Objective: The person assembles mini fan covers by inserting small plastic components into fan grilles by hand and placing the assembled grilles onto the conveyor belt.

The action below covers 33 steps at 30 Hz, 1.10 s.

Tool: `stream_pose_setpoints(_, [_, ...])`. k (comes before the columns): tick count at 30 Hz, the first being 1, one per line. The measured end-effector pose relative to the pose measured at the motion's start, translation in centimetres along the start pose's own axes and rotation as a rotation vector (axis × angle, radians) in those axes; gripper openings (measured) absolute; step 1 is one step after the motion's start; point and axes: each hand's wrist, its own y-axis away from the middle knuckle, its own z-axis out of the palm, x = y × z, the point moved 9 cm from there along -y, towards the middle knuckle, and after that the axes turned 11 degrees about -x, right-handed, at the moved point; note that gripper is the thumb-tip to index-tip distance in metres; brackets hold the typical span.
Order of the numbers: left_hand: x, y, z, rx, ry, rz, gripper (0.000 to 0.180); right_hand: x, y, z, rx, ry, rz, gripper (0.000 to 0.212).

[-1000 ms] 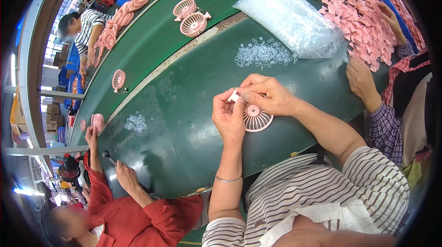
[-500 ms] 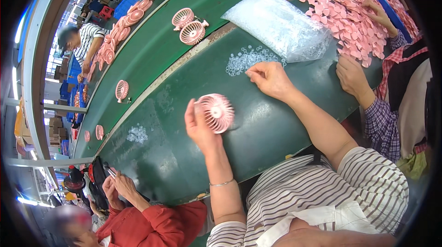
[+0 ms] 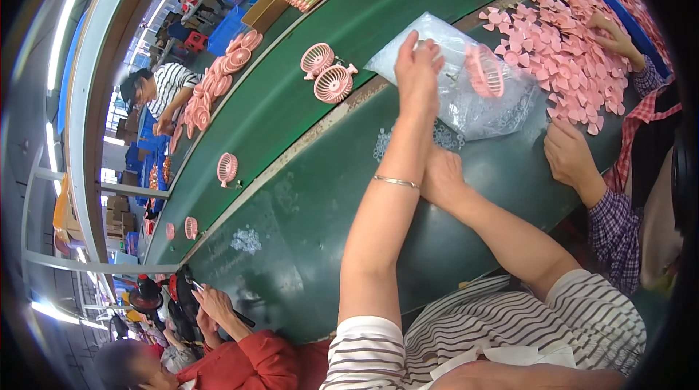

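Showing blurred over the clear plastic bag (image 3: 453,95), the pink fan cage (image 3: 486,72) is just right of the left hand (image 3: 418,73), with a gap between them; whether it touches the bag I cannot tell. That hand's fingers are loosely spread and look to hold nothing. The left forearm (image 3: 382,219) crosses over the right hand (image 3: 443,172), which is partly hidden near the clear rings (image 3: 383,144), so I cannot tell how its fingers stand. The bag's right edge meets a heap of pink fan blades (image 3: 559,55). Leftward, open tabletop (image 3: 317,193) runs to a small ring pile (image 3: 246,240); its far edge borders a conveyor belt (image 3: 269,110).
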Motion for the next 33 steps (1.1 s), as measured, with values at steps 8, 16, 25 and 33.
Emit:
stream_pose_setpoints(8, [10.1, -7.3, -13.6, 0.481, -1.787, 0.213, 0.050, -0.6, 0.6, -0.8, -0.028, -0.001, -0.002, 0.018])
stream_pose_setpoints(16, [10.6, -4.9, -18.7, 0.458, -2.210, 0.027, 0.026, -1.2, 0.9, 0.0, -0.041, -0.020, -0.029, 0.018])
stream_pose_setpoints(25, [13.7, 18.3, -18.7, 0.646, -2.081, -0.250, 0.029, -0.3, 0.0, -0.1, 0.042, -0.147, -0.042, 0.009])
stream_pose_setpoints(33, [13.6, 27.3, -15.6, 0.759, -1.757, -0.205, 0.036, 0.1, -0.4, 0.1, 0.040, -0.434, -0.089, 0.008])
